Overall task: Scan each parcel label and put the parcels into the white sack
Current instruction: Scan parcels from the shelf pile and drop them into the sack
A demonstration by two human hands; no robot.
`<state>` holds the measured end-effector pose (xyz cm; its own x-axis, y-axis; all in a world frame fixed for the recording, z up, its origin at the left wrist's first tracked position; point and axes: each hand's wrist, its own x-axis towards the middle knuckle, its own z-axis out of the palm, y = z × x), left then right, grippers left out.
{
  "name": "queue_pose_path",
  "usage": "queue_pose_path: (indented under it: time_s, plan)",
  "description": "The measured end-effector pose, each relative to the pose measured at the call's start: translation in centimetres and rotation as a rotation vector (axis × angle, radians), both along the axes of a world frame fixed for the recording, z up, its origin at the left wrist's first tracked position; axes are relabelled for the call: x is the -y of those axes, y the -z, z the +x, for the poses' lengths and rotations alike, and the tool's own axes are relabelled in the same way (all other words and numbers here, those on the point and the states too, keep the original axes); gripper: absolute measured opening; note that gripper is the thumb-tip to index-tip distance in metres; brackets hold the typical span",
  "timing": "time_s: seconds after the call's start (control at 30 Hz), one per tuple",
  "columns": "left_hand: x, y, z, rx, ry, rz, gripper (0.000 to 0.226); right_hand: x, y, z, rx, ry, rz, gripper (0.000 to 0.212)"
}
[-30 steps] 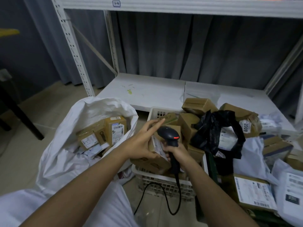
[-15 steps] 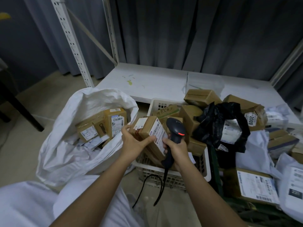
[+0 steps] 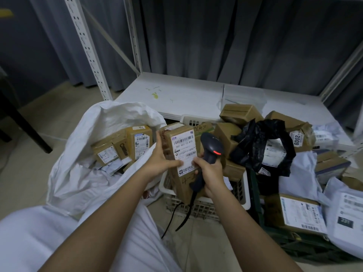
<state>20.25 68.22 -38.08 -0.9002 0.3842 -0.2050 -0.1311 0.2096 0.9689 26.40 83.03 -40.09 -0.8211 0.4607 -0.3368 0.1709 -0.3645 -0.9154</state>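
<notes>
1. Parcels make up the job: several brown boxes already lie in the white sack [image 3: 82, 138], which stands open at the left, and three of them can be counted there.
2. Many more wait in the white crate [image 3: 204, 205] and piled to its right; the job looks well short of half done, though the sack's depth is hidden.
3. At least six brown boxes, a black bag [image 3: 261, 146] and a few white mailers remain unsorted.
4. One box [image 3: 181, 154] is in hand above the crate, label facing up; the left hand [image 3: 159, 160] grips its left side.
5. One scanner [image 3: 210, 154], clasped in the right hand [image 3: 210, 169], points at that label, its red light on, so the scan comes first, then the drop into the sack.
</notes>
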Motion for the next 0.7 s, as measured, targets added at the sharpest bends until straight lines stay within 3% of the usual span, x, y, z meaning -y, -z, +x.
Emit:
queue_pose_path:
  time_s: [0.33,0.43,0.53,0.7]
  plan:
    - [0.5,-0.8,-0.8,0.025,-0.024,-0.057,0.121,-1.9,-3.1,4.1,-0.011,-0.284,0.375,0.017]
    - [0.1,-0.6,-0.7,0.008,0.001,-0.054,0.118,-2.4,-3.2,5.9,-0.027,-0.363,0.353,0.038]
    - [-0.3,-0.7,-0.6,-0.001,0.016,-0.041,0.115,-2.5,-3.7,7.1,0.001,-0.380,0.358,0.020]
    - [-0.5,-0.8,-0.5,-0.007,0.024,-0.037,0.113,-2.3,-3.7,7.6,0.051,-0.324,0.339,0.030]
